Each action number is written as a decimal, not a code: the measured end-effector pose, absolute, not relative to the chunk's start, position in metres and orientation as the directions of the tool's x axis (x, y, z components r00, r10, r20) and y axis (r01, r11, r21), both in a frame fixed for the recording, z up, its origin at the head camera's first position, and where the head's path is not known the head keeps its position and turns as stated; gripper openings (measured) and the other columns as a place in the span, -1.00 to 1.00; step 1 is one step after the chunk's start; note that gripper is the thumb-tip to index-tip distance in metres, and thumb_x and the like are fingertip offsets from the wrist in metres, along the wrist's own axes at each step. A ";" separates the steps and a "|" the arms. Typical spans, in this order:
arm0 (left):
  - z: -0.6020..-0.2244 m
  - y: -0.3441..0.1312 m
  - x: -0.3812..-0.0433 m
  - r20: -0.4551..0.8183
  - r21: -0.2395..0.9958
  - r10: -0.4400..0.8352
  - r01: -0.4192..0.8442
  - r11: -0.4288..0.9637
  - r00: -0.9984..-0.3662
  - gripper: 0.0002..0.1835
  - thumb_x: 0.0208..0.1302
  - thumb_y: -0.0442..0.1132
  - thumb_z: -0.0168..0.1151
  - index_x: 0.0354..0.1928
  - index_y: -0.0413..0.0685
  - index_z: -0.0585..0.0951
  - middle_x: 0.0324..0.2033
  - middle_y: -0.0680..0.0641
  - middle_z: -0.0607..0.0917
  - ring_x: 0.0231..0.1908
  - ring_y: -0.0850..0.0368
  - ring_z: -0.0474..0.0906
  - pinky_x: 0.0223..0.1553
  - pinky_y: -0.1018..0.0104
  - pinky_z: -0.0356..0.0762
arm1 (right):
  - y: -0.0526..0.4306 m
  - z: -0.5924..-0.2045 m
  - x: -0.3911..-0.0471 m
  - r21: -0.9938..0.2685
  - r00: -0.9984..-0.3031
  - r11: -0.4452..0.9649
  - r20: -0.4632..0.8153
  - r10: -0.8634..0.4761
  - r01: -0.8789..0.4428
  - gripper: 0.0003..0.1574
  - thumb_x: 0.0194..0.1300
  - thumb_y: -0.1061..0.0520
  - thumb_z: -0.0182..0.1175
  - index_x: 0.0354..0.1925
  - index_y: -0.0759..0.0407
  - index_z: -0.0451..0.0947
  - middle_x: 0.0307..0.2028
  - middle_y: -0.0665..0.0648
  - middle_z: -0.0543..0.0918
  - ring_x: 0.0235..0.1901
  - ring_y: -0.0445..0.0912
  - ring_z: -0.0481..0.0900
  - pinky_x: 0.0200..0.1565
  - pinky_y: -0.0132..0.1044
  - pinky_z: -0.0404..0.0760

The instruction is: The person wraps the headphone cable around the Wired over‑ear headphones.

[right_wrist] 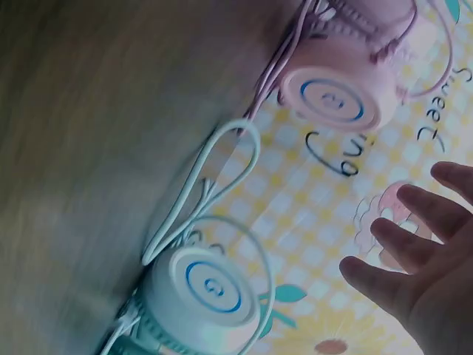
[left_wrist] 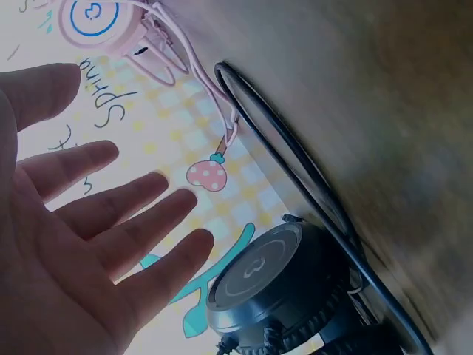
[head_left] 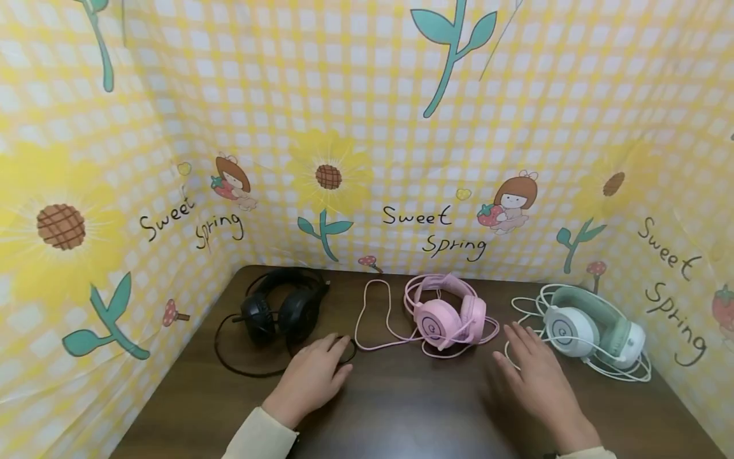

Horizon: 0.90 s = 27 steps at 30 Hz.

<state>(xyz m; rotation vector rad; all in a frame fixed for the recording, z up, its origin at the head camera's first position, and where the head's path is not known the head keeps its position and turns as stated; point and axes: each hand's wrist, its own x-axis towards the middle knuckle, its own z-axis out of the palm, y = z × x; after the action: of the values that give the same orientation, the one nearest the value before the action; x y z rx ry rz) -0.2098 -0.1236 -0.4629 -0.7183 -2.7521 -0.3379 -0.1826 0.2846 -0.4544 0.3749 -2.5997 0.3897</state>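
Three pairs of headphones lie in a row on a dark wooden table. At the left are black headphones, their cable looping toward my left hand. That hand is held with its fingers extended, just in front of the black cable, and grips nothing. Pink headphones sit in the middle, with a pink cable looped to their left. My right hand has its fingers spread, near the white and green headphones at the right. Nothing is between its fingers.
A yellow checked cloth printed with flowers and "Sweet Spring" lettering hangs behind the table and along both sides. The white cable lies in loops around the right-hand headphones.
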 end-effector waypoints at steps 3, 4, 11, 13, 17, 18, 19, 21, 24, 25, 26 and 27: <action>-0.463 -0.120 -0.211 0.317 0.147 0.460 0.522 0.840 -0.829 -0.48 0.30 0.00 0.27 0.22 -0.12 0.55 0.05 -0.22 0.60 0.00 -0.16 0.57 -0.05 -0.08 0.54 | 0.297 -0.457 -0.181 -0.215 -0.834 0.924 0.528 -0.161 -0.315 -0.34 0.39 -0.05 0.16 0.24 0.40 0.41 0.21 0.42 0.44 0.24 0.37 0.28 0.27 0.15 0.18; -0.464 -0.119 -0.211 0.318 0.143 0.464 0.526 0.838 -0.826 -0.48 0.29 0.00 0.27 0.20 -0.12 0.56 0.03 -0.20 0.62 -0.02 -0.14 0.58 -0.07 -0.07 0.55 | 0.301 -0.457 -0.181 -0.218 -0.833 0.927 0.534 -0.149 -0.305 -0.35 0.39 -0.05 0.15 0.24 0.39 0.41 0.20 0.42 0.45 0.24 0.35 0.29 0.28 0.13 0.17; -0.464 -0.103 -0.220 0.317 0.144 0.492 0.553 0.820 -0.811 -0.51 0.29 -0.01 0.28 0.18 -0.10 0.59 -0.01 -0.11 0.65 -0.06 -0.06 0.61 -0.13 -0.02 0.58 | 0.342 -0.449 -0.186 -0.241 -0.805 0.936 0.589 -0.069 -0.256 -0.39 0.37 0.01 0.19 0.19 0.42 0.42 0.12 0.47 0.48 0.15 0.36 0.36 0.14 0.23 0.28; -0.464 -0.101 -0.222 0.314 0.147 0.494 0.555 0.818 -0.811 -0.51 0.29 -0.01 0.28 0.18 -0.09 0.59 -0.02 -0.09 0.65 -0.05 -0.04 0.60 -0.12 -0.01 0.58 | 0.352 -0.446 -0.187 -0.248 -0.796 0.937 0.603 -0.049 -0.245 -0.40 0.36 0.03 0.19 0.18 0.43 0.41 0.11 0.48 0.47 0.13 0.38 0.36 0.13 0.24 0.28; -0.465 -0.099 -0.225 0.335 0.149 0.495 0.563 0.813 -0.802 -0.52 0.28 -0.01 0.29 0.17 -0.09 0.60 -0.03 -0.09 0.66 -0.04 -0.02 0.60 -0.10 0.00 0.57 | 0.368 -0.437 -0.193 -0.270 -0.802 0.943 0.597 0.005 -0.195 -0.39 0.39 0.02 0.16 0.20 0.44 0.38 0.12 0.50 0.45 0.13 0.41 0.34 0.14 0.28 0.24; -0.465 -0.099 -0.226 0.339 0.147 0.497 0.566 0.811 -0.799 -0.53 0.28 -0.02 0.28 0.16 -0.09 0.60 -0.03 -0.09 0.66 -0.04 -0.02 0.60 -0.10 0.00 0.57 | 0.372 -0.435 -0.194 -0.281 -0.809 0.944 0.587 0.025 -0.174 -0.38 0.40 0.01 0.14 0.21 0.44 0.37 0.14 0.50 0.43 0.13 0.42 0.32 0.15 0.30 0.22; -0.465 -0.098 -0.227 0.342 0.147 0.500 0.570 0.808 -0.796 -0.53 0.28 -0.02 0.28 0.16 -0.09 0.60 -0.03 -0.10 0.66 -0.04 -0.02 0.60 -0.11 0.00 0.57 | 0.376 -0.433 -0.194 -0.293 -0.814 0.943 0.580 0.045 -0.157 -0.37 0.41 0.00 0.12 0.21 0.45 0.35 0.15 0.51 0.42 0.13 0.43 0.31 0.16 0.30 0.21; -0.465 -0.097 -0.229 0.345 0.143 0.506 0.577 0.804 -0.791 -0.53 0.28 -0.02 0.28 0.16 -0.09 0.59 -0.04 -0.10 0.66 -0.05 -0.02 0.61 -0.12 0.00 0.58 | 0.386 -0.429 -0.196 -0.312 -0.820 0.943 0.567 0.085 -0.118 -0.35 0.44 -0.02 0.09 0.24 0.46 0.32 0.16 0.53 0.39 0.14 0.45 0.28 0.17 0.31 0.17; -0.465 -0.094 -0.231 0.344 0.136 0.517 0.586 0.799 -0.784 -0.52 0.28 -0.02 0.27 0.17 -0.09 0.59 -0.03 -0.10 0.66 -0.06 -0.03 0.61 -0.14 0.00 0.58 | 0.402 -0.426 -0.199 -0.326 -0.822 0.942 0.555 0.126 -0.076 -0.32 0.45 -0.04 0.05 0.27 0.47 0.27 0.18 0.55 0.35 0.16 0.48 0.24 0.20 0.32 0.13; -0.465 -0.093 -0.231 0.344 0.136 0.519 0.589 0.797 -0.782 -0.52 0.28 -0.02 0.27 0.17 -0.09 0.59 -0.03 -0.10 0.66 -0.07 -0.03 0.62 -0.14 -0.01 0.58 | 0.407 -0.425 -0.201 -0.327 -0.824 0.943 0.551 0.135 -0.065 -0.30 0.46 -0.04 0.03 0.28 0.47 0.25 0.19 0.56 0.34 0.17 0.48 0.22 0.21 0.31 0.11; -0.464 -0.092 -0.232 0.345 0.134 0.521 0.591 0.796 -0.781 -0.52 0.28 -0.02 0.27 0.17 -0.09 0.58 -0.03 -0.10 0.66 -0.07 -0.04 0.62 -0.15 -0.01 0.59 | 0.412 -0.425 -0.202 -0.328 -0.826 0.943 0.545 0.143 -0.054 -0.29 0.46 -0.05 0.02 0.29 0.47 0.24 0.19 0.57 0.32 0.17 0.49 0.21 0.21 0.32 0.10; -0.464 -0.091 -0.232 0.346 0.133 0.523 0.592 0.795 -0.779 -0.52 0.28 -0.01 0.27 0.17 -0.09 0.59 -0.02 -0.10 0.66 -0.07 -0.04 0.62 -0.15 -0.01 0.59 | 0.417 -0.426 -0.204 -0.332 -0.832 0.942 0.534 0.152 -0.041 -0.27 0.47 -0.07 0.01 0.31 0.47 0.21 0.20 0.58 0.31 0.18 0.50 0.19 0.21 0.33 0.09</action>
<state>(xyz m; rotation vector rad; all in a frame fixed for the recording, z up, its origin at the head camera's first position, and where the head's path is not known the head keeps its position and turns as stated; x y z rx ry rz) -0.2325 -0.0911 -0.4639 -0.8572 -2.6925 -0.3396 -0.2040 0.4165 -0.4260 -0.0790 -2.5154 0.4464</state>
